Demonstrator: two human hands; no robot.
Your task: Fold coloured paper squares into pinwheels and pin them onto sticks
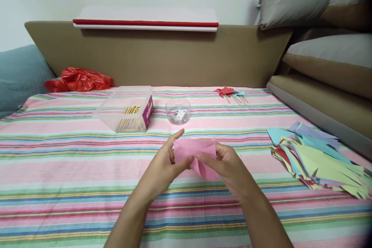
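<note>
Both my hands hold a pink sheet of paper point(194, 150) just above the striped bedspread point(72, 162), in the lower middle of the head view. My left hand point(164, 166) pinches the sheet's left side, thumb and forefinger closed on it, index finger raised. My right hand point(228, 166) grips the right side, its forefinger and thumb meeting the left thumb at a folded flap near the sheet's middle. Part of the paper is hidden behind my fingers.
A clear plastic box point(126, 107) with thin sticks lies ahead left, a small clear round tub point(178, 111) beside it. Finished paper pinwheels point(229, 93) lie farther back. A pile of cut coloured paper point(316, 159) sits right. A red plastic bag point(78, 79) lies far left; cushions point(325, 66) stack right.
</note>
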